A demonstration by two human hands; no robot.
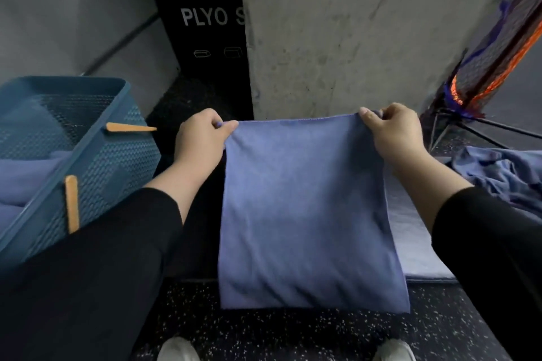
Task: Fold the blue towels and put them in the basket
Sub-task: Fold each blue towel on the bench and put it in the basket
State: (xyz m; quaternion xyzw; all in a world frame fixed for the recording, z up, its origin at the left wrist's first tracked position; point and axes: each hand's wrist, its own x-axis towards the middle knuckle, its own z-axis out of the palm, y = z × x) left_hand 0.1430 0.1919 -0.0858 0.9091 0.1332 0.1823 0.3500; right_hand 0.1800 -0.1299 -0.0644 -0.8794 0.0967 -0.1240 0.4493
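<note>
- Hands out in front, arms extended: left hand [202, 135] and right hand [394, 130] each pinch a top corner of the towel [308, 214].
- Towel hangs flat between them, basket [111, 161] at left.

Blue towel [308, 214] between both hands' grips

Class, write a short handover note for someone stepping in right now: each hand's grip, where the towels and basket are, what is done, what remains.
Left hand: grip pinching the top left corner of the hanging towel.
Right hand: grip pinching the top right corner.
Blue basket sits to the left, with blue towels in the basket.
Crumpled towels lie to the right, unfolded.
Done: some towels are in the basket.
Left: fold the held towel, place it in the basket, then do the pile.
</note>
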